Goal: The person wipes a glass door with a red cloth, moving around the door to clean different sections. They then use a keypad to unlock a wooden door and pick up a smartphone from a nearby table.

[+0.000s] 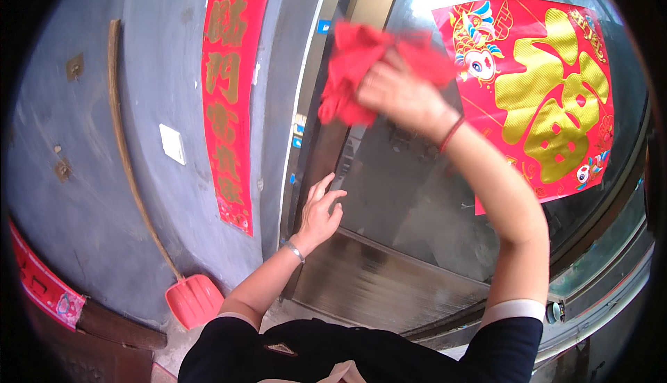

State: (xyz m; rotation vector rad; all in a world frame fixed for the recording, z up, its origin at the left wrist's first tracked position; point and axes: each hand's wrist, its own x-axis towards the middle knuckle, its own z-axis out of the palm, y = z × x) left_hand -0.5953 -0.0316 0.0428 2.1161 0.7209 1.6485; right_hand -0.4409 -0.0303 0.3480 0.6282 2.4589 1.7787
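My right hand (pixel 398 94), blurred by motion, holds a crumpled red cloth (pixel 349 65) against the upper left part of a glass door (pixel 417 190), by its metal frame. A red cord circles that wrist. Lower and to the left, my left hand (pixel 320 213) is raised near the edge of the door frame (pixel 325 148), its fingers apart and nothing in them; whether it touches the frame I cannot tell. To the right of the cloth, a red paper poster (pixel 552 96) with a large gold character and fish designs is on the glass.
A red vertical banner (pixel 229 81) with gold characters hangs on the grey wall (pixel 156 60). Left of it are a white wall switch plate (pixel 172 144) and a red shovel (pixel 195 299) whose long wooden handle (pixel 125 148) leans on the wall. A metal panel (pixel 385 279) forms the door's lower part.
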